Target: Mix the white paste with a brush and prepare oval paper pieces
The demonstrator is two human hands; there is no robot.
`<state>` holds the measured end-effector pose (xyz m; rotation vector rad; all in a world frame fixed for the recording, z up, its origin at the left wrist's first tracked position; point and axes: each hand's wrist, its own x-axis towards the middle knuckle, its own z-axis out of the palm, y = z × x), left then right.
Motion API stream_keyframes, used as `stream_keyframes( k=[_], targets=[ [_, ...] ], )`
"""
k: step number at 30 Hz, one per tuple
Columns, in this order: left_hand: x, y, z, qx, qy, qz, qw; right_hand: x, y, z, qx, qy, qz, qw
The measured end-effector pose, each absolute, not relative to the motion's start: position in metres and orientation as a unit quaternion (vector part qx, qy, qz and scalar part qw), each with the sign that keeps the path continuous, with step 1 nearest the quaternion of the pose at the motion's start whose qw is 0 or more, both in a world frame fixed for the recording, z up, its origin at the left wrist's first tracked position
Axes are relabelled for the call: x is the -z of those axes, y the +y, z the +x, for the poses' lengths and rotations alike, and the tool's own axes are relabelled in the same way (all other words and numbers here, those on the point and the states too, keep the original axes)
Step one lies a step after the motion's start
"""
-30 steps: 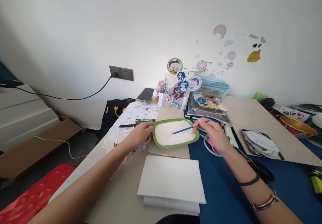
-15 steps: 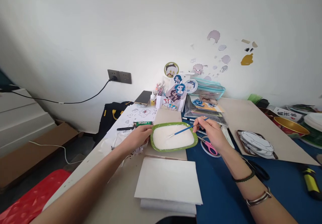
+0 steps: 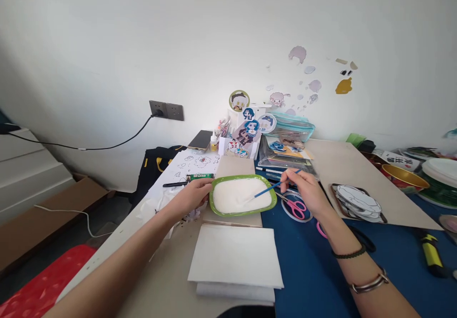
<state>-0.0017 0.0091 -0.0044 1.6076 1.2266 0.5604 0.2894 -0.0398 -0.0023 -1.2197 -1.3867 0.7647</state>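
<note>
We see a green-rimmed dish (image 3: 274, 200) of white material (image 3: 228, 194) mid-desk, over a beige board (image 3: 235, 164). A blue brush (image 3: 267, 190) slants down into it; we judge the step in hand to be working the brush through that white. The left hand (image 3: 193, 196) grips the dish's left end; the right hand (image 3: 305, 192) pinches the brush handle. Any further stroke would call for a firm dish and a light pinch. The brush tip melts into the white, so we cannot tell its depth, nor whether the material is powder or liquid. The left fingertips are hidden. Nearer us lie white sheets (image 3: 235, 253); pink scissors (image 3: 297, 208) sit partly behind the right hand.
</note>
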Motion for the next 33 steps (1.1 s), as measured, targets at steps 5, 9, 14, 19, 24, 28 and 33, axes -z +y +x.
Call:
stream_keyframes(
  k=[5,9,14,19,24,28,33],
  targets=[
    [0.005,0.009,-0.003,-0.233,0.508,0.662,0.5,0.001,-0.042,0.295,-0.306,-0.592,-0.512,0.542],
    [0.006,0.01,-0.004,-0.24,0.507,0.661,0.498,0.001,-0.042,0.299,-0.278,-0.583,-0.522,0.557],
    [0.009,0.011,-0.006,-0.248,0.508,0.662,0.493,0.002,-0.04,0.306,-0.285,-0.586,-0.524,0.548],
    [0.009,0.013,-0.007,-0.247,0.506,0.665,0.491,0.002,-0.042,0.31,-0.277,-0.585,-0.528,0.55],
    [0.006,0.011,-0.007,-0.243,0.509,0.666,0.488,0.002,-0.044,0.31,-0.259,-0.575,-0.533,0.564],
    [0.006,0.011,-0.007,-0.242,0.511,0.666,0.486,0.003,-0.044,0.314,-0.238,-0.568,-0.543,0.571],
    [0.008,0.013,-0.008,-0.242,0.512,0.665,0.487,0.003,-0.046,0.317,-0.227,-0.563,-0.551,0.572]
  ],
)
